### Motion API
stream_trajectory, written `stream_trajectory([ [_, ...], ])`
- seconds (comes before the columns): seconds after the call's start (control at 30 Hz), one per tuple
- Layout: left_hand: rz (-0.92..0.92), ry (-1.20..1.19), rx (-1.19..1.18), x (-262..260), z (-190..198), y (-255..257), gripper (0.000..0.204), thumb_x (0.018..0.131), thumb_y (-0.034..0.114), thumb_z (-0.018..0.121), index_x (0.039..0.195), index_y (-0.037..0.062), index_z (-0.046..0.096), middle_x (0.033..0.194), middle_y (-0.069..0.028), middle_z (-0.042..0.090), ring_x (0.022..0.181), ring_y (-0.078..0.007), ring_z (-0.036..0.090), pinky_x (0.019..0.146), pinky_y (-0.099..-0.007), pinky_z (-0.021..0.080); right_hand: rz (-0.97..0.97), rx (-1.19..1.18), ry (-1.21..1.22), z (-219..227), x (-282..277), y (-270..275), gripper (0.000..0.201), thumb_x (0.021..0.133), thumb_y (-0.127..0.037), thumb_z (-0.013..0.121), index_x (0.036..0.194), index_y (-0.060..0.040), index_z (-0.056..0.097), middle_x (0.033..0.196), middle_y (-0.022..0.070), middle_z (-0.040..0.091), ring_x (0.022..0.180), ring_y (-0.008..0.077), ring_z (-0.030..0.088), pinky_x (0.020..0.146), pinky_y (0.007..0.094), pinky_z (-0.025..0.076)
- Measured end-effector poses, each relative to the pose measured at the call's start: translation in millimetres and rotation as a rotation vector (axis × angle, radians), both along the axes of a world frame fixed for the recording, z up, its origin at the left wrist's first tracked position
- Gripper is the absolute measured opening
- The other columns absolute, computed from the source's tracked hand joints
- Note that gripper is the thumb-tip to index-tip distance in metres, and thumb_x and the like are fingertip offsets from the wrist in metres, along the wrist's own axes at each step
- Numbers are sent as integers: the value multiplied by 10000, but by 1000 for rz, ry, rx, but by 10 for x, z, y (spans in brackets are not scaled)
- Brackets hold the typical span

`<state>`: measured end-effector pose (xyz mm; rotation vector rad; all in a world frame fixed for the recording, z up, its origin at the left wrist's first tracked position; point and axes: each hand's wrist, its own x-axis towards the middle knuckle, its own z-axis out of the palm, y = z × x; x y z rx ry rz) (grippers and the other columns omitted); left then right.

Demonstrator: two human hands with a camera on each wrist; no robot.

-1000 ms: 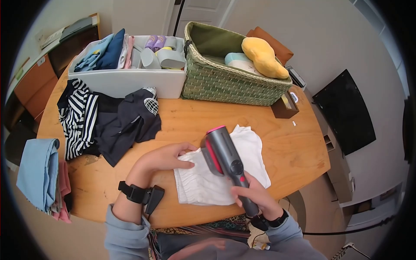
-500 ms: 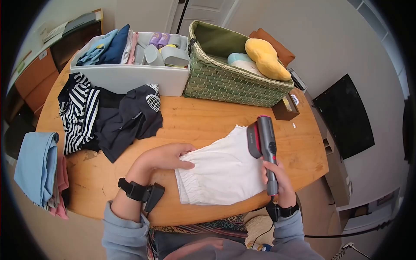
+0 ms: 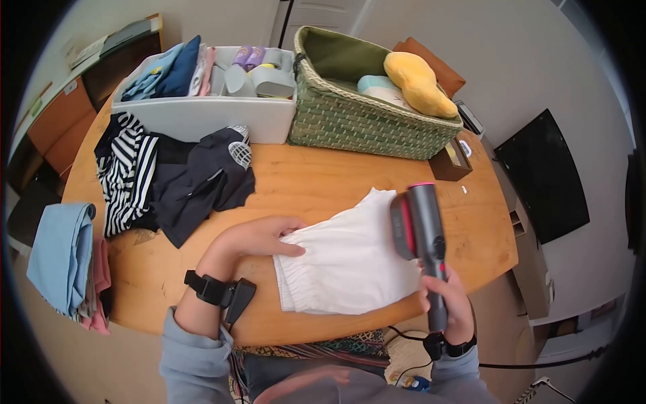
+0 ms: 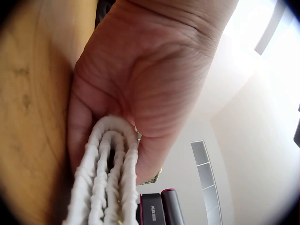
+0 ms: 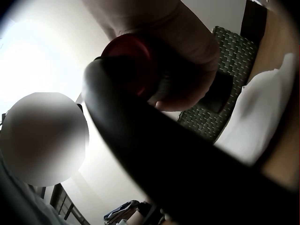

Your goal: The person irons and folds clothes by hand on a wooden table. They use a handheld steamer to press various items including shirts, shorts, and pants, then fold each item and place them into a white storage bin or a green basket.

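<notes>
A white garment (image 3: 350,262) lies flat on the wooden table (image 3: 303,182) near its front edge. My left hand (image 3: 286,237) rests on its left corner, fingers stretched over the gathered waistband (image 4: 108,187), pressing it down. My right hand (image 3: 444,296) grips the handle of a grey handheld steamer (image 3: 418,225) with pink trim. The steamer's head hovers upright at the garment's right edge. In the right wrist view the steamer handle (image 5: 164,154) fills the frame, with the white garment (image 5: 262,117) beyond it.
A green woven basket (image 3: 363,121) with a yellow plush (image 3: 417,84) and a grey bin (image 3: 202,118) of clothes stand at the back. Dark (image 3: 202,182) and striped (image 3: 124,175) garments lie left. Folded blue clothes (image 3: 60,256) hang off the left edge. A small brown box (image 3: 447,165) sits right.
The steamer went from over the garment's middle out to its right edge, then drew slightly nearer me. My left hand stayed on the waistband corner.
</notes>
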<state>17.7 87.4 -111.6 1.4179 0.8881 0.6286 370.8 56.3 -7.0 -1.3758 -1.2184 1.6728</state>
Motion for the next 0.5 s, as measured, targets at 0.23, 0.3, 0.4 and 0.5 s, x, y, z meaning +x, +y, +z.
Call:
stream_trajectory([
  [0.23,-6,-40,-17,-11,-56,5,459,822,203,681,1200,-7,528,1083,-81,608,1006,-148,536,905,-274,408,350,-325,-23,-100,-473,-134,417,823,-17,626,1197,-13,440,717,44,537,515,107,536,484,228,428],
  [0.3,-20,76,26,-32,-10,4,473,847,156,665,1255,-1,485,1131,-47,578,1037,-116,503,940,-267,390,485,-274,5,-312,-498,-150,590,863,-61,620,1368,-49,314,688,16,512,510,91,515,482,225,426],
  [0.4,-51,31,-8,-36,-27,18,481,852,164,664,1264,-2,480,1141,-55,577,1045,-122,505,942,-264,389,494,-264,4,-293,-476,-129,581,869,-58,613,1368,-43,315,650,12,499,504,90,511,481,220,419],
  [0.5,-3,16,20,-35,10,-16,511,824,219,682,1247,-5,502,1124,-102,605,1033,-165,540,921,-285,408,457,-261,-29,-251,-441,-93,569,865,-58,616,1357,-40,331,645,13,501,503,93,512,477,224,421],
])
